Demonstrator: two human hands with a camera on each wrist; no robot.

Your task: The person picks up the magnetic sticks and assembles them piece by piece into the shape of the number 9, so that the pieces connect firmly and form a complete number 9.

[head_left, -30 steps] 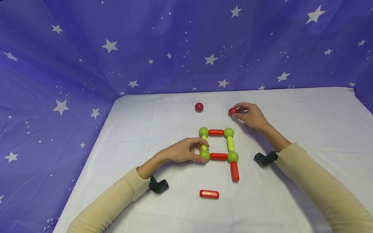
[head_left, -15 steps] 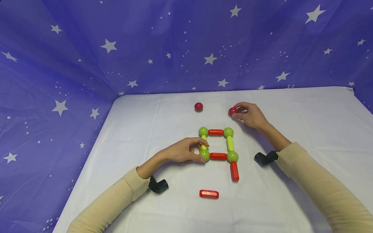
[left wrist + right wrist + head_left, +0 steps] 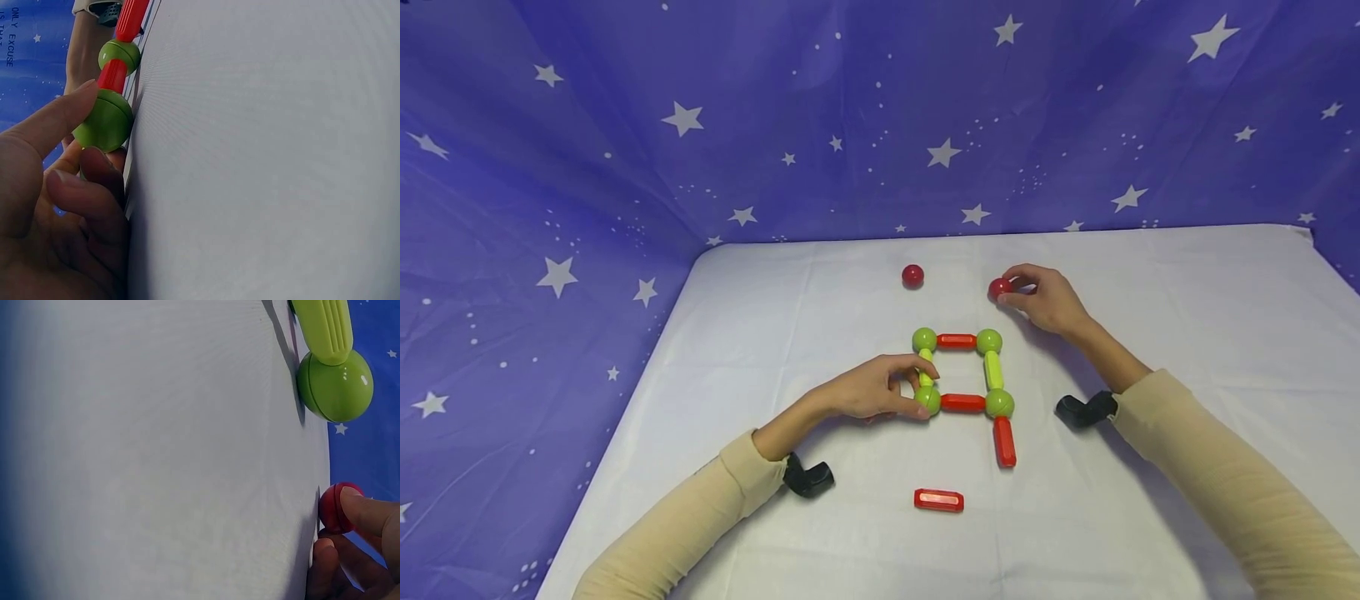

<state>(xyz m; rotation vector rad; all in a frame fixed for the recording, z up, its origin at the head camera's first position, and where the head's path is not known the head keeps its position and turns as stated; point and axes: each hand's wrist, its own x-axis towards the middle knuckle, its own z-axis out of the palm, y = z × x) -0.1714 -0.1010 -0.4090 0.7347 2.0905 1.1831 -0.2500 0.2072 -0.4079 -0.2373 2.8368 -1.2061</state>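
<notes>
A square of green balls joined by rods lies on the white cloth. Its near and far sides are red rods, such as the near red rod [image 3: 963, 403]; its other two are yellow-green. My left hand [image 3: 876, 388] grips the near-left green ball [image 3: 103, 128], thumb on the near side, and partly covers the left yellow-green rod [image 3: 926, 367]. Beyond the square, my right hand [image 3: 1049, 302] pinches a red ball [image 3: 331, 509] between thumb and fingers, low at the cloth. Another red rod [image 3: 1004, 442] runs toward me from the near-right green ball [image 3: 999, 404].
A second red ball [image 3: 913, 276] sits alone behind the square. One loose red rod [image 3: 938, 500] lies in front of it. Dark curved wrist pieces [image 3: 808, 478] stick out by both cuffs. A blue star-patterned curtain [image 3: 880, 125] closes off the back and left.
</notes>
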